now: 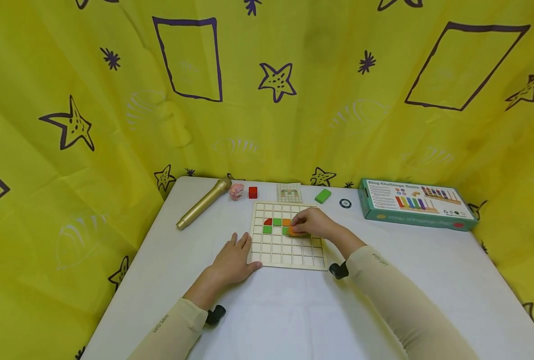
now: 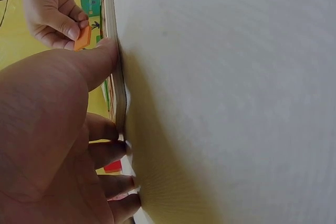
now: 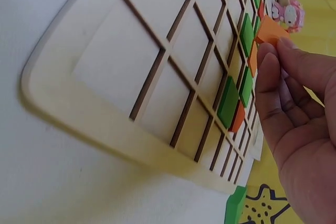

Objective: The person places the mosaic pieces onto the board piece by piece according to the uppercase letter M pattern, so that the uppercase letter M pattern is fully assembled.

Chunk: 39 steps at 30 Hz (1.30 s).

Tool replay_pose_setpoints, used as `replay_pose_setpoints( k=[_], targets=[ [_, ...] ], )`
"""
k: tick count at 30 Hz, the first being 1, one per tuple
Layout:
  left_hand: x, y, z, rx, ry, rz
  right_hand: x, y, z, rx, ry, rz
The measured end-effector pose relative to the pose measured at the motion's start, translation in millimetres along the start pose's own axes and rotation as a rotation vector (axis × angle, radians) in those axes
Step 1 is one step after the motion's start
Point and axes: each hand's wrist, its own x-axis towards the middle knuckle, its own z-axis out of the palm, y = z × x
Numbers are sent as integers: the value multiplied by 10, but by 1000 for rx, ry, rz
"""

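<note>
My right hand (image 1: 314, 223) pinches a small orange tile (image 3: 271, 31) between thumb and forefinger, just over the wooden grid board (image 1: 289, 260). Set in the board's squares are green tiles (image 3: 228, 102), orange ones and a red piece with a rounded corner (image 1: 268, 221). In the left wrist view the orange tile (image 2: 82, 38) stands out from the right fingertips. My left hand (image 1: 233, 261) lies with fingers spread at the board's left edge, its thumb touching the near left corner.
Behind the board lie a small patterned grid card (image 1: 289, 192), a red block (image 1: 252, 192), a pink figurine (image 1: 236, 191) and a green block (image 1: 323, 196). A gold microphone (image 1: 203, 204) is at the left. To the right are a dark round disc (image 1: 345, 203) and a game box (image 1: 417, 205).
</note>
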Motion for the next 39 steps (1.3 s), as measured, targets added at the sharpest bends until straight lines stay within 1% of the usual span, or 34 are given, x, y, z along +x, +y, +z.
replay_pose_setpoints(
  k=[6, 8, 15, 22, 26, 33, 39],
  targets=[
    [-3, -11, -2, -8, 1, 8, 44, -130, 90, 50, 2, 22],
    [1, -13, -4, -8, 2, 9, 64, -164, 114, 54, 1, 17],
    [15, -18, 3, -7, -4, 10, 141, -176, 190, 84, -25, -10],
    [23, -27, 15, -4, -1, 13, 185, -235, 263, 43, -26, -36],
    [20, -24, 11, -4, -3, 9, 214, -269, 322, 37, -23, -40],
    [14, -25, 10, -5, -6, 13, 234, -322, 426, 95, -48, -1],
    [11, -33, 9, 8, 9, 27, 246, -360, 472, 102, -55, -19]
  ],
)
